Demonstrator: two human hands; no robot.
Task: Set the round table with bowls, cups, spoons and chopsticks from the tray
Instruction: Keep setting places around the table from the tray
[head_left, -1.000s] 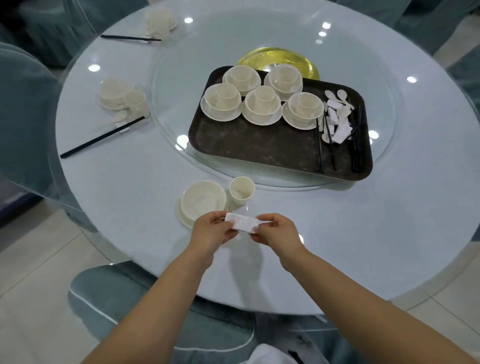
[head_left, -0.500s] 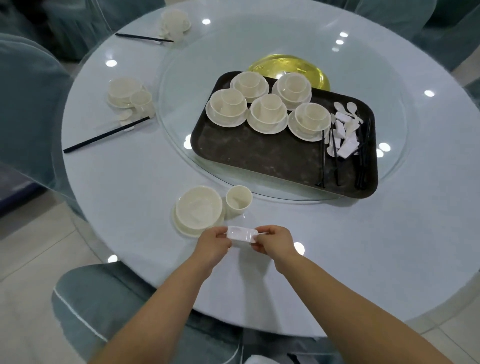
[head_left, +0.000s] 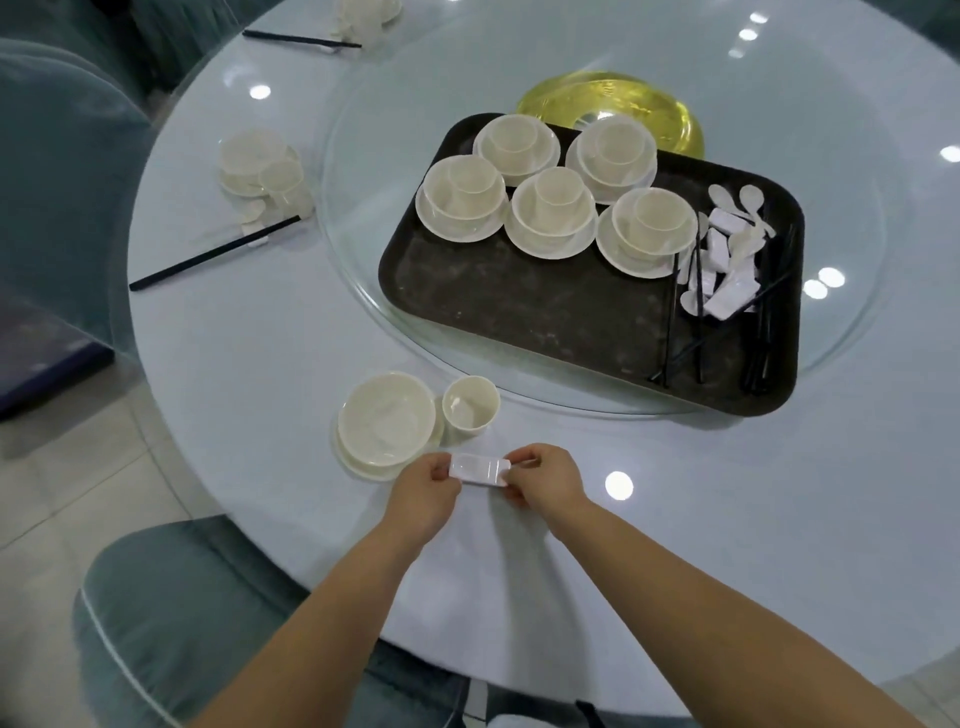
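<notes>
Head view, the only one: the left hand (head_left: 423, 493) and right hand (head_left: 545, 480) pinch a small white rectangular rest (head_left: 479, 470) by its ends at lower centre, beside a cream bowl (head_left: 387, 415) and cup (head_left: 470, 405). Two settings lie upper left; five stacked bowl sets (head_left: 553, 208), spoons (head_left: 727, 249) and chopsticks (head_left: 758, 332) remain on the dark tray (head_left: 519, 312).

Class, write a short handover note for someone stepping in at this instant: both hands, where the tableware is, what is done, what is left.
Left hand and right hand pinch opposite ends of a small white rest above the table edge.
Near place: bowl on saucer and cup set; no spoon or chopsticks.
Tray: five bowl-and-cup stacks, spoons, chopsticks.
Two far places look set.
Left: put down the rest, finish this place, set five more.
</notes>
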